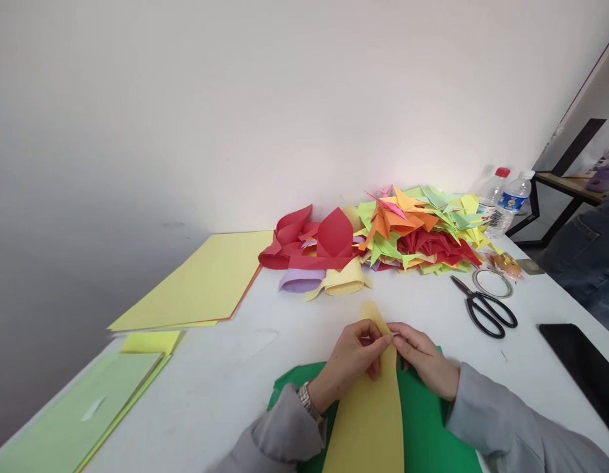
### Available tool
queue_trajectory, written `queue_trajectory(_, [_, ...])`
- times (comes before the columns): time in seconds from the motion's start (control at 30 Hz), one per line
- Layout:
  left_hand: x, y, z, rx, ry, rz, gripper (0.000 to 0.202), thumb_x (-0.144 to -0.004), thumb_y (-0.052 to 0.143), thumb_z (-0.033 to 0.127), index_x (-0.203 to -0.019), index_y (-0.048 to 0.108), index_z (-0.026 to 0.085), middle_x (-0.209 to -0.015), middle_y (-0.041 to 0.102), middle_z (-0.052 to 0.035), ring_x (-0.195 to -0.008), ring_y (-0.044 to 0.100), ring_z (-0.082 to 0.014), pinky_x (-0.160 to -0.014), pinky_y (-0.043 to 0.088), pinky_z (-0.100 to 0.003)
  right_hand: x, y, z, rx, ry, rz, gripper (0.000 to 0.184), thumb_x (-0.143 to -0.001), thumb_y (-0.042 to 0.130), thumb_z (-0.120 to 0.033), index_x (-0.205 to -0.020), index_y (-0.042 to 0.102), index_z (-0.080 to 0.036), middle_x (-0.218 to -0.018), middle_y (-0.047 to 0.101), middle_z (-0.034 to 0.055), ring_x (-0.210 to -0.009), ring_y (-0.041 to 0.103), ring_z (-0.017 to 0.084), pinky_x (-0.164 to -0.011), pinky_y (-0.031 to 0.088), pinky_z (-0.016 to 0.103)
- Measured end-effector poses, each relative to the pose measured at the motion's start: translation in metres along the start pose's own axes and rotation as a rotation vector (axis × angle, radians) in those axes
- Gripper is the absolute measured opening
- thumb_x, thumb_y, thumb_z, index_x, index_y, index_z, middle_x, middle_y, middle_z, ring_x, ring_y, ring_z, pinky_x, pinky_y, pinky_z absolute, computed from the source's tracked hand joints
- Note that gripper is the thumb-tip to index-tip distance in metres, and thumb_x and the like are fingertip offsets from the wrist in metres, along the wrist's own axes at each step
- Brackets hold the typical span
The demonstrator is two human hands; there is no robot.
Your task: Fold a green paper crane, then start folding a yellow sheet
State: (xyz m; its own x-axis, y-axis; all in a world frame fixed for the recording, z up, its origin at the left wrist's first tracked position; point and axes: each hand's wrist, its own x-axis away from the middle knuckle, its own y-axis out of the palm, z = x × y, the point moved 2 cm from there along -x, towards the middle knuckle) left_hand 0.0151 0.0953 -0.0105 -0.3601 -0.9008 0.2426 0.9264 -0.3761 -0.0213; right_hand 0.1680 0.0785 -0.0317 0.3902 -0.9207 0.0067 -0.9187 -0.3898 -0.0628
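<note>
A strip of yellow paper point(370, 420) stretches from the bottom edge up between my hands. My left hand point(356, 358), with a metal watch at its wrist, pinches the strip near its far end, thumb on top. At the strip's right edge my right hand point(422, 355) has its thumb and fingertips closed on the same paper, close to the left thumb. Beneath both forearms lies green paper point(432, 433), partly covered by the strip and the sleeves.
Folded red paper shapes point(335, 233) and a heap of colourful folded paper point(417, 226) stand by the wall. Scissors point(484, 307), a tape roll point(492, 283), bottles point(512, 200) and a black phone-like slab point(583, 364) are right. Yellow sheets point(200, 282) and green sheets point(87, 394) lie left.
</note>
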Motion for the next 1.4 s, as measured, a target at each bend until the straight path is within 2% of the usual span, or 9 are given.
queue_trajectory(0.33, [0.0004, 0.0, 0.0011, 0.006, -0.01, 0.004, 0.042, -0.071, 0.069, 0.054, -0.065, 0.044, 0.021, -0.04, 0.053, 0.0049, -0.034, 0.05, -0.0102, -0.037, 0.041, -0.02, -0.0002, 0.0001, -0.0005, 0.017, 0.0, 0.005, 0.06, -0.088, 0.046, -0.069, -0.122, 0.058, -0.021, -0.079, 0.061, 0.0016, -0.068, 0.056, 0.016, -0.055, 0.043, 0.026])
queue_trajectory(0.7, [0.0003, 0.0001, 0.0015, 0.007, -0.016, 0.008, 0.04, -0.072, 0.069, 0.052, -0.065, 0.045, 0.02, -0.04, 0.053, 0.0049, -0.034, 0.05, -0.0102, -0.037, 0.041, -0.019, -0.0002, -0.0008, 0.0033, 0.041, 0.016, 0.012, 0.062, -0.088, 0.045, -0.069, -0.123, 0.057, -0.02, -0.072, 0.058, 0.0002, -0.063, 0.053, 0.015, -0.054, 0.041, 0.026])
queue_trajectory(0.93, [0.0001, 0.0001, 0.0015, 0.005, -0.018, 0.014, 0.041, -0.071, 0.069, 0.053, -0.065, 0.045, 0.021, -0.039, 0.053, 0.0049, -0.033, 0.05, -0.0103, -0.037, 0.041, -0.019, -0.0003, 0.0, 0.0004, 0.02, 0.01, 0.004, 0.061, -0.087, 0.045, -0.07, -0.121, 0.058, -0.021, -0.077, 0.06, 0.0014, -0.067, 0.056, 0.016, -0.056, 0.043, 0.027])
queue_trajectory(1.4, [-0.0004, 0.0006, 0.0007, 0.003, -0.033, 0.032, 0.04, -0.071, 0.07, 0.051, -0.065, 0.045, 0.021, -0.039, 0.053, 0.005, -0.033, 0.05, -0.0102, -0.036, 0.041, -0.019, -0.0004, -0.0004, 0.0021, 0.041, 0.013, 0.004, 0.063, -0.087, 0.045, -0.07, -0.122, 0.058, -0.019, -0.069, 0.057, -0.0005, -0.064, 0.054, 0.016, -0.055, 0.041, 0.027])
